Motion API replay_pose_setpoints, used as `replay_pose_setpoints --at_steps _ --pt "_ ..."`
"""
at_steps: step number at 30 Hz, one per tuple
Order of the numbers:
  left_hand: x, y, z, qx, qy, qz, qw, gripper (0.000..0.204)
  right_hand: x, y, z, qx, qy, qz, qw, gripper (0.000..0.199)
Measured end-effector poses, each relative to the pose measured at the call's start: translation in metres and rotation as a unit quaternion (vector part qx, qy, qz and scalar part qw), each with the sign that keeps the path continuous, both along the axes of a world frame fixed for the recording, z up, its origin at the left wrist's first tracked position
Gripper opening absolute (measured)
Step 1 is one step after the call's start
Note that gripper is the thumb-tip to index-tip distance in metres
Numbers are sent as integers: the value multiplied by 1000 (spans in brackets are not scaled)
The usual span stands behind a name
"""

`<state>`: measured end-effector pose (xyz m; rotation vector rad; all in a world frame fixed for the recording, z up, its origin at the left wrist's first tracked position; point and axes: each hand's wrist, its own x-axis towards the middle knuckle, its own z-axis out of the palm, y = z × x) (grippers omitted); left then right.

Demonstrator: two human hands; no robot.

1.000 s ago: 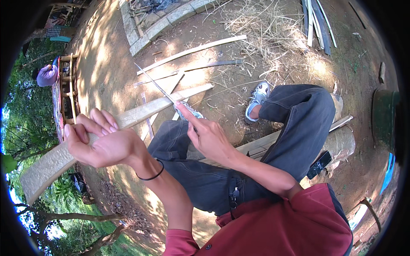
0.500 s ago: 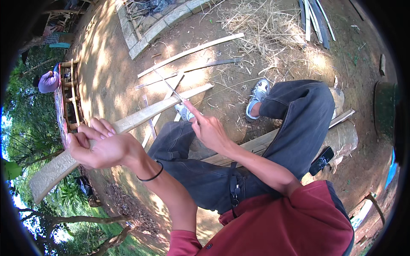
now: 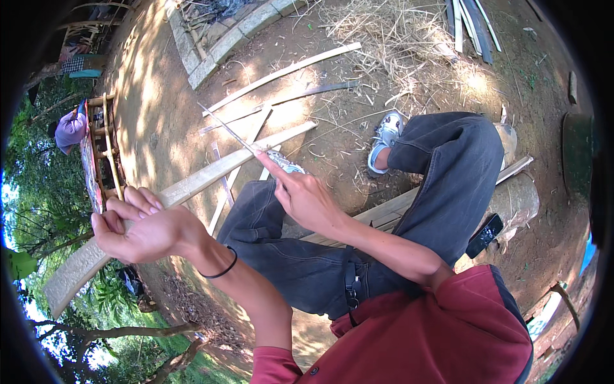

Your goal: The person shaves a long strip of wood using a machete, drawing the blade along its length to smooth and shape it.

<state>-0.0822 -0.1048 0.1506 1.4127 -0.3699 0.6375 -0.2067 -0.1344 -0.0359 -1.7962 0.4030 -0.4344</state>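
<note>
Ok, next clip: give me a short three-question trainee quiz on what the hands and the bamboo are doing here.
1. True or false: the left hand grips the long bamboo slat.
2. Multiple choice: what does the right hand pinch? A) a thin bamboo strip B) a hammer C) a phone
3. What does the person wear on the left wrist?

Key:
1. True; the fingers curl around the slat, which runs from lower left toward the dirt ground.
2. A; the strip points up and left from the fingertips.
3. A thin black band.
</note>
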Motion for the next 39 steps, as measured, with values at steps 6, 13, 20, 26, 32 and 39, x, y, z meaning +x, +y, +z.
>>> replay_pose_setpoints --at_steps 6,13,20,26,32,39 --pt "8 4 -1 24 5 35 999 33 4 -2 -31 -12 61 0 998 70" --pt "11 1 4 10 25 17 999 34 3 12 -21 -61 44 -6 997 70" --pt "13 -8 3 26 9 6 1000 29 3 6 -10 -35 1 -10 999 71" --pt "8 -17 -1 -2 -35 3 999 30 3 -22 -47 8 96 13 995 68" --pt "3 -26 -2 -42 -34 18 998 28 -17 -11 -2 -8 -26 -4 1000 62" --pt "12 -26 -7 -59 -5 -22 998 25 -13 -34 -63 70 24 0 997 59"
